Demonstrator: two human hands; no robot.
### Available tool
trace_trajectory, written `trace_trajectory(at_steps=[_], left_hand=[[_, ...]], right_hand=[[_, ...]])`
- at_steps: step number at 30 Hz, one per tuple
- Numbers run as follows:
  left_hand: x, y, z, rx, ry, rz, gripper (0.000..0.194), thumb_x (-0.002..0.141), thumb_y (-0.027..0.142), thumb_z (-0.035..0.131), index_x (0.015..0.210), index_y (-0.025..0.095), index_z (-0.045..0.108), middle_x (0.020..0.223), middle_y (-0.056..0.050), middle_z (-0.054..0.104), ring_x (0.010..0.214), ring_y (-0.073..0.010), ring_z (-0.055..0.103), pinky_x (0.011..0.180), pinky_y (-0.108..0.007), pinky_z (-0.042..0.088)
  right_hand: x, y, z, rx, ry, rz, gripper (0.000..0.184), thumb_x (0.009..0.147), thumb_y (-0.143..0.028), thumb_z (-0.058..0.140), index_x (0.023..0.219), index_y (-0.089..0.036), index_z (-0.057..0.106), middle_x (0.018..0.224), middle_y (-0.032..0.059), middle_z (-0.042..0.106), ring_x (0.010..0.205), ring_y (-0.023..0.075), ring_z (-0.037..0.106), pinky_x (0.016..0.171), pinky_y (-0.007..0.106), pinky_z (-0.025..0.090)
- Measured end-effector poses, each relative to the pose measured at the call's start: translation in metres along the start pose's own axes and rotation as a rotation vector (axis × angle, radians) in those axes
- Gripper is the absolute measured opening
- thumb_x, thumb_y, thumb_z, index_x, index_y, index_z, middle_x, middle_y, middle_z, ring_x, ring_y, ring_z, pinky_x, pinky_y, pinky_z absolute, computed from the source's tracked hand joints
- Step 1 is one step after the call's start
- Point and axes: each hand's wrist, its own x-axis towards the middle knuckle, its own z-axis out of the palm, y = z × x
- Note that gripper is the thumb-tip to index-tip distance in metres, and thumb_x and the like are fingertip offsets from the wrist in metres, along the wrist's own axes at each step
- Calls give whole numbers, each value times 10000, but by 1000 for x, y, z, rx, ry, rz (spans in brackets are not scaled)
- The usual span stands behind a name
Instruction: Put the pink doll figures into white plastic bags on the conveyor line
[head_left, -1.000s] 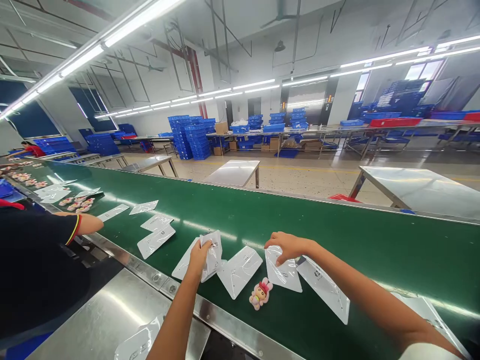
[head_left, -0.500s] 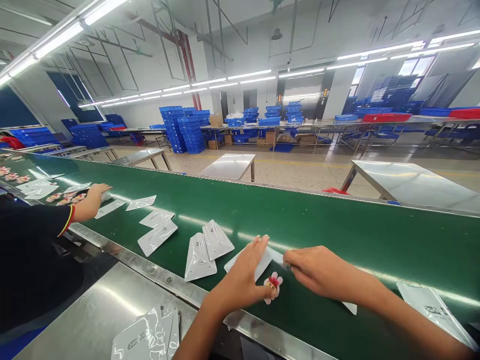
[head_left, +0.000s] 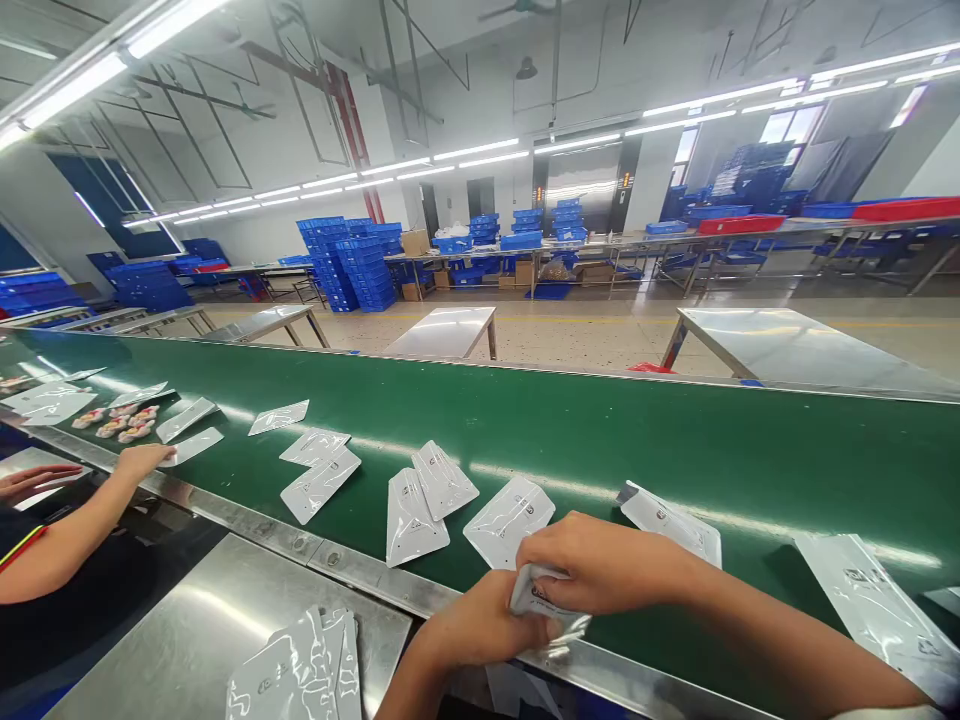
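Both of my hands meet over the near edge of the green conveyor belt. A small white plastic pouch with dark print is between them. My left hand grips its lower side, thumb across the front. From above, my right hand pinches its upper part with curled fingers. The rabbit-faced figure seen earlier is out of sight; whether it is in the hand or the pouch, I cannot tell. Just behind my hands lies a flat white pouch, and another pouch rests beyond my right wrist.
Several white pouches lie along the belt, with a cluster of small figures at far left. A co-worker's hand touches a pouch there. More pouches are stacked on the metal table below the belt's metal rail.
My hands have come together at the near edge, now both on one pouch. The rabbit-faced figure has left view. At left, the co-worker's hand has drawn back toward the near rail.
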Motion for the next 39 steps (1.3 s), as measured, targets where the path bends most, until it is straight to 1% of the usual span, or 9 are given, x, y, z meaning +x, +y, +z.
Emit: trace_trajectory(at_steps=[3,6,9,11,14,20,23,31,39], left_hand=[[-12,-14,0,-112,147,-9,380,792,452,539,976,138,651,936,-45,676,900,-224,586,819,-322,438],[-29,-35,-6,-357,407,-130,467,758,503,570,1078,165,612,1115,-69,640,1072,-245,540,931,-333,400],[-38,-56,-11,-556,681,-212,578,663,530,658,1113,174,592,1167,-91,618,1111,-259,525,935,-340,410],[-37,-64,-11,-535,736,-145,538,634,517,689,1028,154,638,1070,-93,662,1056,-265,556,907,-341,425],[-33,-69,-11,-402,629,-8,406,663,481,676,841,116,690,858,-86,704,886,-253,612,834,-335,447],[-31,-63,-12,-54,610,34,307,680,410,663,809,131,663,767,-46,684,746,-218,593,681,-283,450],[-33,-52,-13,98,591,36,275,708,365,643,876,149,658,843,-45,689,797,-229,587,715,-288,439],[-46,-46,-14,202,602,88,230,746,307,618,919,159,654,838,-31,673,746,-198,562,680,-260,416],[-48,-35,-12,107,429,89,207,687,254,679,870,163,648,845,-19,658,782,-189,549,689,-241,404]], right_hand=[[-1,20,-4,59,102,173,217,841,-311,498,1024,-221,573,802,9,660,679,143,597,602,224,397],[-9,64,6,51,176,562,338,888,-469,383,935,-186,563,649,31,639,591,167,594,568,256,413],[-19,106,38,313,-68,769,417,832,-571,415,851,-168,520,519,17,585,456,168,564,476,264,429],[-22,122,61,570,-147,705,432,786,-602,466,817,-172,492,533,2,580,436,148,555,443,247,437],[-19,122,73,663,-6,560,427,772,-594,498,751,-168,487,587,-1,582,470,121,550,433,210,422],[-2,58,15,354,459,305,321,881,-453,445,801,-171,577,652,-10,585,519,86,501,495,195,387],[17,23,-3,278,556,85,261,916,-374,426,875,-175,590,770,7,623,622,88,533,563,190,396],[45,-1,5,-528,378,-280,265,950,-252,372,758,-168,532,627,3,533,573,113,428,540,257,256],[51,-14,-8,-390,48,-368,227,931,-294,433,763,-173,527,676,-3,567,594,103,457,564,236,310]])
